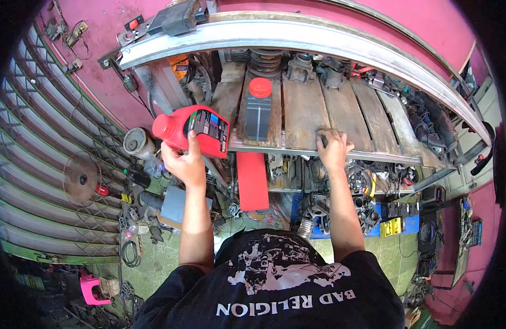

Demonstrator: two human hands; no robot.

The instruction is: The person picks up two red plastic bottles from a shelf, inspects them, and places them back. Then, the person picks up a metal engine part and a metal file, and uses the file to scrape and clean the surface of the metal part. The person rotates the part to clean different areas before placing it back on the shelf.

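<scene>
My left hand (187, 164) is wrapped round a red plastic oil bottle (210, 130) with a red cap and a dark label. The bottle is tilted, its cap toward the left, beside the front edge of a wooden plank shelf (305, 112). Upright on the planks, between my two hands, stands a dark grey bottle (258, 119) with a red cap. My right hand (334, 149) is at the shelf's front edge, its fingers curled; a small dark patch shows between thumb and forefinger, too small to name.
A pale metal beam (297, 34) crosses above the shelf. Greasy engine parts (302, 67) line its back. Below hang a red panel (253, 181) and more metal parts. At left stand a round fan (82, 179) and a folding metal gate (39, 159).
</scene>
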